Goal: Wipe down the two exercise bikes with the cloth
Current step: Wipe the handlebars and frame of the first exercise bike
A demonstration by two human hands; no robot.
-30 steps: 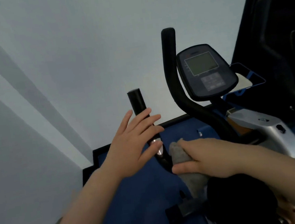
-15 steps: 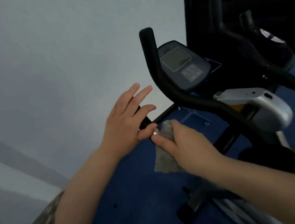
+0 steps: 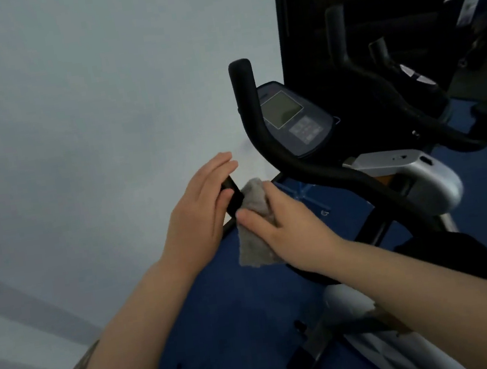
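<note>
Below, blue floor (image 3: pixel 225 327) meets pale wall (image 3: pixel 85 112); right hand (image 3: pixel 285 225) grips cloth (image 3: pixel 257 245).

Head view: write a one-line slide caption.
Right hand wipes the near bike's left handlebar grip with a grey cloth while the left hand steadies it.

Left of hands: plain wall (image 3: pixel 76 120) standing close, leaving bare room.
Right of hands: curved handlebar (image 3: pixel 264 137) and console (image 3: pixel 292 118) blocking the way.
Far right: second bike (image 3: pixel 404 89) crowding the dark corner.
Near, below: blue floor (image 3: pixel 225 327) lying open; seat (image 3: pixel 452 255) filling the near right.
</note>
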